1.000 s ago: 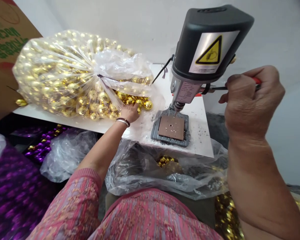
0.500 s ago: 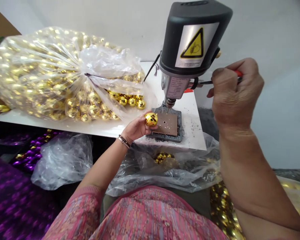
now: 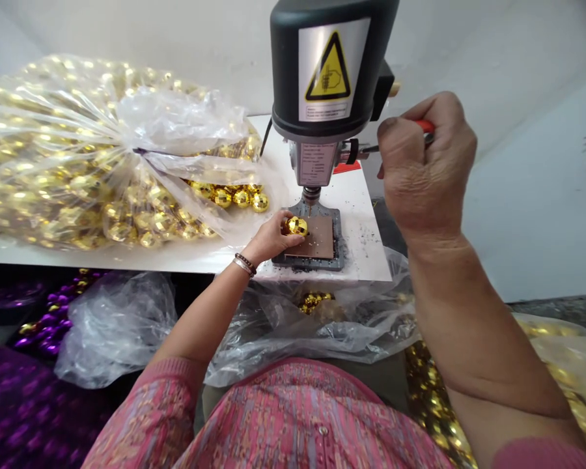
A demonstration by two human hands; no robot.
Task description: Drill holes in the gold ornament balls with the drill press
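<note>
Between its thumb and fingers my left hand [image 3: 272, 237] holds a shiny gold mirrored ball [image 3: 297, 227]. The ball is over the left part of a brown board [image 3: 321, 240], which lies on the grey base of a small drill press [image 3: 334, 78]. Just right of the ball and above it is the drill chuck [image 3: 311, 194], pointing down. My right hand [image 3: 428, 166] is closed around the red-tipped lever [image 3: 424, 126] on the right side of the machine. Dark shavings are scattered around the base.
A big clear bag of gold balls [image 3: 78, 176] covers the left of the white table [image 3: 371, 260]. Plastic sheeting [image 3: 361, 326] hangs at the front edge. Purple balls [image 3: 53, 319] are at lower left; another bag of gold balls [image 3: 576, 384] is at lower right.
My left hand has brought the ball further over the board, nearer the drill, with the fingers shifted around it. My right hand stays on the lever. The view has swung to the right.
</note>
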